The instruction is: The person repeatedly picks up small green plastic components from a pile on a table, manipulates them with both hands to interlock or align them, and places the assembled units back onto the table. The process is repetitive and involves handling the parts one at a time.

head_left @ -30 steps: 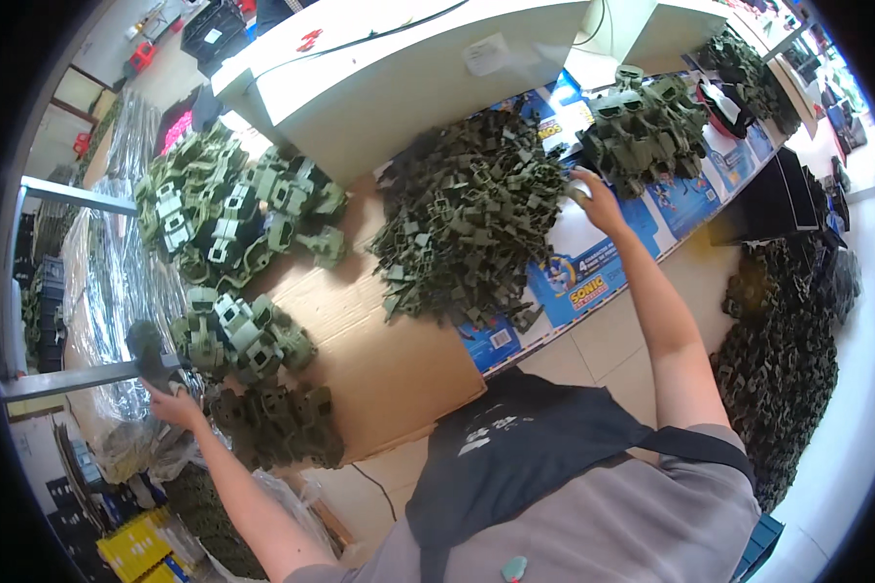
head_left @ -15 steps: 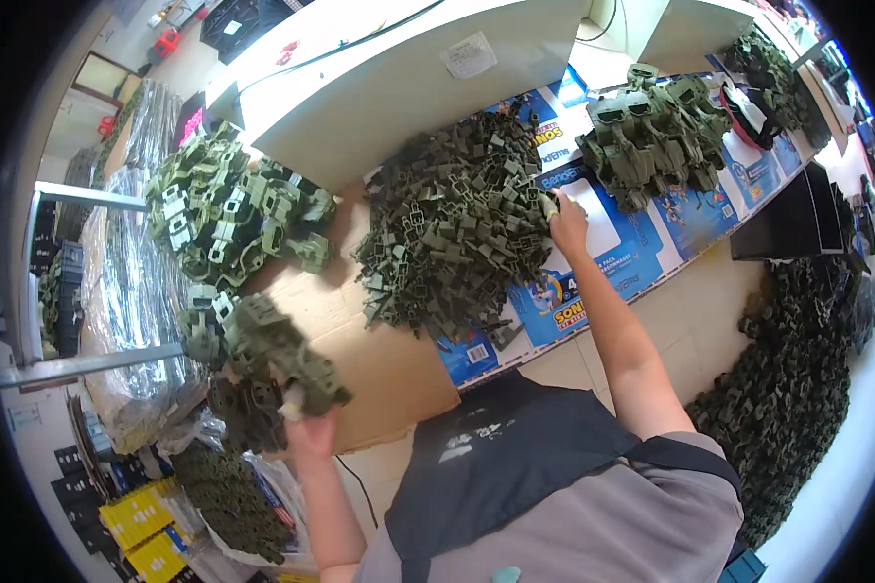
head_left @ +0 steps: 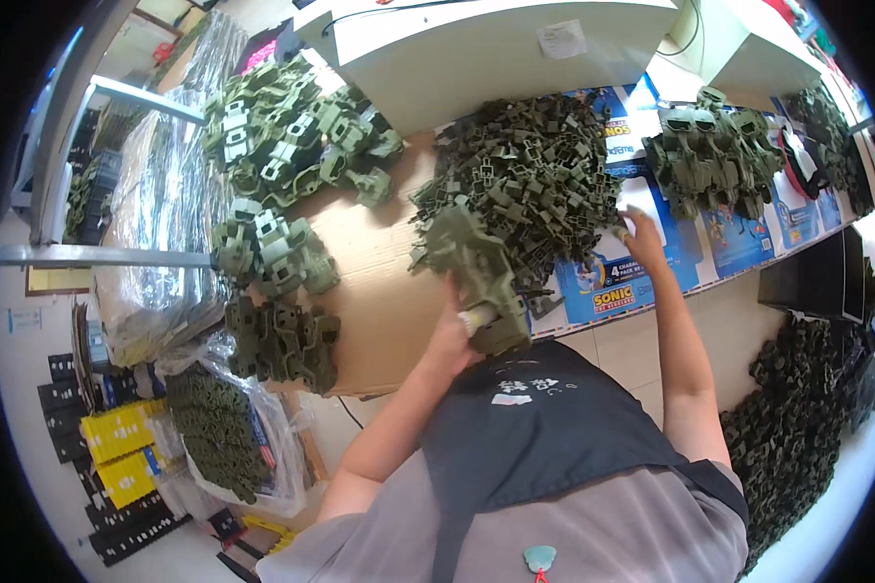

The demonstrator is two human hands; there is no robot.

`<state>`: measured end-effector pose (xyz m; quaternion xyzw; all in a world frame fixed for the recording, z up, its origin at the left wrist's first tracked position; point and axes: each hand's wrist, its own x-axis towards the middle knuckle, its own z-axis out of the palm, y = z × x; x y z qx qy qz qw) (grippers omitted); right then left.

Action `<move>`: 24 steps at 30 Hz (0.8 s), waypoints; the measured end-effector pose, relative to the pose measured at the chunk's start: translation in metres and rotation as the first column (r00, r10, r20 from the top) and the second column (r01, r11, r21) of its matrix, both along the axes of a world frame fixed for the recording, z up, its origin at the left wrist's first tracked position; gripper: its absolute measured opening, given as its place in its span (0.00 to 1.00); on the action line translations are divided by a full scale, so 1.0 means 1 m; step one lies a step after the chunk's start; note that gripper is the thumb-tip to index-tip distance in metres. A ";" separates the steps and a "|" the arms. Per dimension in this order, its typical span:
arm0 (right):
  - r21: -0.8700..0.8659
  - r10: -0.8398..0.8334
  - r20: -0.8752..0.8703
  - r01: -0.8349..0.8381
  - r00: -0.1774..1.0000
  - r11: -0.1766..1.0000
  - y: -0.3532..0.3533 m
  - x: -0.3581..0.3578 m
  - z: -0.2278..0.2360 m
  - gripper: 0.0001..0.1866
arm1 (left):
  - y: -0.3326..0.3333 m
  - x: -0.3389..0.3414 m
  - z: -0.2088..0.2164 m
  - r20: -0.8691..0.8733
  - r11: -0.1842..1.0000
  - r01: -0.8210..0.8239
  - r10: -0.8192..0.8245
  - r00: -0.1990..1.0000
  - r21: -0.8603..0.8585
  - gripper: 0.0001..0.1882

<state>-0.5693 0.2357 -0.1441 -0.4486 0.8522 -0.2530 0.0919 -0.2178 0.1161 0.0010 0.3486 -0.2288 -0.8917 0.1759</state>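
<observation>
left hand [head_left: 454, 335] gripping olive part [head_left: 476, 272] (bulky), right hand [head_left: 642, 233] at pile [head_left: 525, 185]

White counter [head_left: 476, 58], tiled floor [head_left: 612, 340], daylit room.

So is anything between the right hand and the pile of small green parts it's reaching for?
Nothing visible. The right hand is at the edge of the pile of small green parts, while the left hand holds a large green moulded part.

Left hand [head_left: 454, 325] raised in a closed grip; right hand [head_left: 642, 236] outstretched.
</observation>
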 end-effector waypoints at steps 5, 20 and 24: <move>-0.293 0.428 0.683 -0.314 0.593 0.903 -0.022 0.161 0.148 0.43 | 0.019 0.003 -0.026 0.270 0.842 0.122 0.028 0.963 -0.525 0.55; -0.563 0.639 0.765 -0.396 0.083 0.725 -0.030 0.283 0.150 0.52 | 0.030 0.116 0.021 0.472 0.745 0.214 0.151 0.869 -0.632 0.51; -0.439 0.572 0.620 -0.367 0.537 0.820 -0.034 0.281 0.151 0.49 | 0.018 0.166 -0.016 0.594 0.450 0.390 0.557 0.580 -0.803 0.44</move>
